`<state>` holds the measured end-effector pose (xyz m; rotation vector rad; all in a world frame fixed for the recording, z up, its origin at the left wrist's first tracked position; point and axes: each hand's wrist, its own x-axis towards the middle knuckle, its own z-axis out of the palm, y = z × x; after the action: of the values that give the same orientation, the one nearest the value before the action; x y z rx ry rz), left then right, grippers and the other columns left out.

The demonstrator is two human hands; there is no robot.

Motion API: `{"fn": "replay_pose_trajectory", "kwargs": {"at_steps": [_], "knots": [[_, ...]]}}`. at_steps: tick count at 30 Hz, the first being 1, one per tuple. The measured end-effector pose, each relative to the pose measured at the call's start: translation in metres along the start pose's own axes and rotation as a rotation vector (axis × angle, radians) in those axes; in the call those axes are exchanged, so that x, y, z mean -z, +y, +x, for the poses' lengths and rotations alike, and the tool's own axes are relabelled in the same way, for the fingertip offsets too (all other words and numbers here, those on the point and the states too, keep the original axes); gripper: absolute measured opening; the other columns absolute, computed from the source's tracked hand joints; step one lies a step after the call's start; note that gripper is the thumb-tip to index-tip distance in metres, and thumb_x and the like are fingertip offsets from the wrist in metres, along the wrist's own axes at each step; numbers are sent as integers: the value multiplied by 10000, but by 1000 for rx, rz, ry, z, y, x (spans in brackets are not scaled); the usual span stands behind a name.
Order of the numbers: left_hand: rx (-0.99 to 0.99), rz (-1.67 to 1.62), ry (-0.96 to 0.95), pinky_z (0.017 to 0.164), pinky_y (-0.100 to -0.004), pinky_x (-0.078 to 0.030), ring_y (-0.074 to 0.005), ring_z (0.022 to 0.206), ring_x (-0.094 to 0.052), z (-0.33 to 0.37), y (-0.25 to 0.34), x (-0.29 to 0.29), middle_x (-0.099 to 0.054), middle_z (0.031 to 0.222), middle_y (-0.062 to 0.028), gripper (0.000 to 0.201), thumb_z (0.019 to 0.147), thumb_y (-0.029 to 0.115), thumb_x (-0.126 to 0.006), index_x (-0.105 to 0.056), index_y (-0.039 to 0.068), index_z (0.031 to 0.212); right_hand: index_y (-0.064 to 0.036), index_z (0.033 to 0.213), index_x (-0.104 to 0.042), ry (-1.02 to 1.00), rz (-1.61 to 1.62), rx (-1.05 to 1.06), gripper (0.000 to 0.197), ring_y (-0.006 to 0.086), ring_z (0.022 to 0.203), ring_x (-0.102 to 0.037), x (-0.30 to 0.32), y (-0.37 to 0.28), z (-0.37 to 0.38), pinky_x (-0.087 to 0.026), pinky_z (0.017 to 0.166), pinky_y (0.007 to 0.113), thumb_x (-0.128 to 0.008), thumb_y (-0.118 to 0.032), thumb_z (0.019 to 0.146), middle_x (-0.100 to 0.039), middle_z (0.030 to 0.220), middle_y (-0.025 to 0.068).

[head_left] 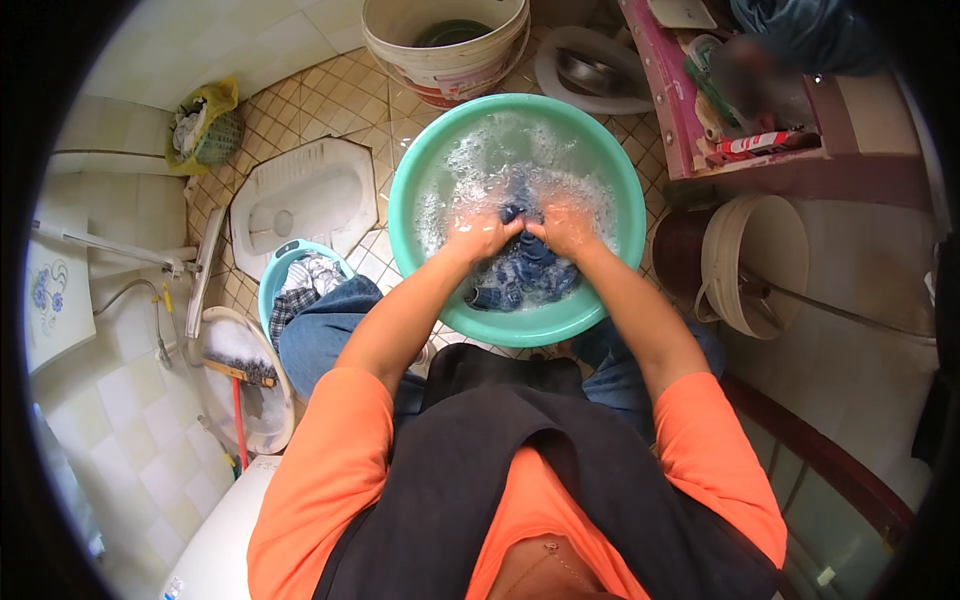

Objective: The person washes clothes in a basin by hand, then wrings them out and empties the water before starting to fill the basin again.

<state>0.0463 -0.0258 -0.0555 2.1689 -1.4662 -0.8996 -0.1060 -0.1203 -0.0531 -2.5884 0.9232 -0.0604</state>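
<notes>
A large green basin (405, 215) of sudsy water stands in front of me, between my knees. A wet dark blue garment (532, 268) lies in it, partly under the foam, its lower folds spread toward the near rim. My left hand (480, 232) is closed on a bunched part of the cloth near the middle of the basin. Close beside it, my right hand (566, 226) grips the same garment, thumbs almost meeting. Foam and water hide some of the fingers of both hands.
A white bucket (445, 70) stands beyond the basin, with a squat toilet (330, 185) to the left. Near my left knee sits a small blue tub (268, 290) of clothes. A broom (240, 410) leans at lower left. Another bucket (735, 265) and a pink shelf (665, 100) are at right.
</notes>
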Motion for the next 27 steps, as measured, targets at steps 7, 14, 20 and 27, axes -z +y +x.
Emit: {"fn": "replay_pose_trajectory", "kwargs": {"at_steps": [7, 14, 20, 27], "knots": [[403, -219, 190, 1002, -440, -303, -383, 1177, -423, 67, -24, 1, -445, 1271, -231, 699, 822, 587, -360, -482, 35, 1232, -180, 1137, -568, -8, 219, -554, 598, 352, 927, -589, 33, -19, 55, -446, 805, 426, -529, -616, 730, -623, 1001, 170], [254, -664, 362, 921, -495, -326, -377, 1039, -535, 48, 37, 58, -597, 1057, -218, 594, 764, 551, -513, -614, 45, 1057, -7, 715, -559, 388, 845, -350, 341, 95, 612, -443, 70, -4, 14, -406, 593, 268, -677, -324, 760, -522, 618, 38], [-180, -433, 571, 910, -415, -286, -254, 1029, -496, -37, 88, 42, -593, 1008, -94, 483, 746, 455, -612, -591, 105, 1077, -21, 999, -519, 325, 635, -399, 497, 236, 752, -592, 109, -16, -27, -442, 723, 320, -548, -485, 823, -606, 785, 130], [-358, -190, 488, 932, -392, -381, -360, 1091, -498, -53, 24, 37, -514, 1167, -228, 684, 749, 323, -633, -356, 42, 1308, -361, 1371, -258, 61, -34, -139, 796, 482, 1263, -187, 55, -55, -57, -230, 877, 707, -644, -525, 695, -128, 1455, 107]]}}
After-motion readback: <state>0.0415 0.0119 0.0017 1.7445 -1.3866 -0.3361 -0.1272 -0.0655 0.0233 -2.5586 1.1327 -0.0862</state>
